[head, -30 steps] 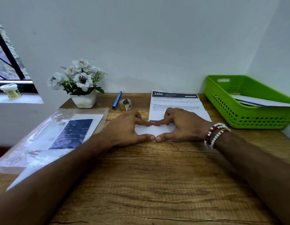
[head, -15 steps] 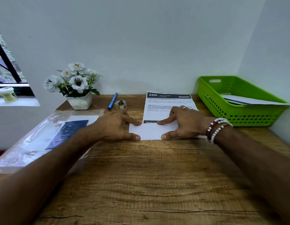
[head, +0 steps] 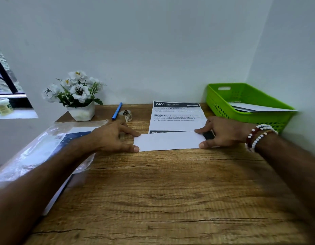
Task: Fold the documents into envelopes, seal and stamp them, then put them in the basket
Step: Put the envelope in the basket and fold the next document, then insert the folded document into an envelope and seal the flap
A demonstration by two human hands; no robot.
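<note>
Document (head: 171, 140) is lying flat on the table (head: 162, 191), its near part folded up, blank back showing between the two sets of fingers. Left hand (head: 109, 137) is pressing a straightened forefinger and thumb at the flap's left edge. Right hand (head: 222, 133) is doing likewise on the right edge, fingers flat, gripping nothing. Green basket (head: 222, 101) is sitting beyond the right fingers, holding papers. Pen (head: 117, 111) and tape roll (head: 125, 115) are lying just past the left fingers.

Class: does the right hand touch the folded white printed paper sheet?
Touching: head view shows the right hand pressing thumb and forefinger onto the folded white paper sheet.
</note>
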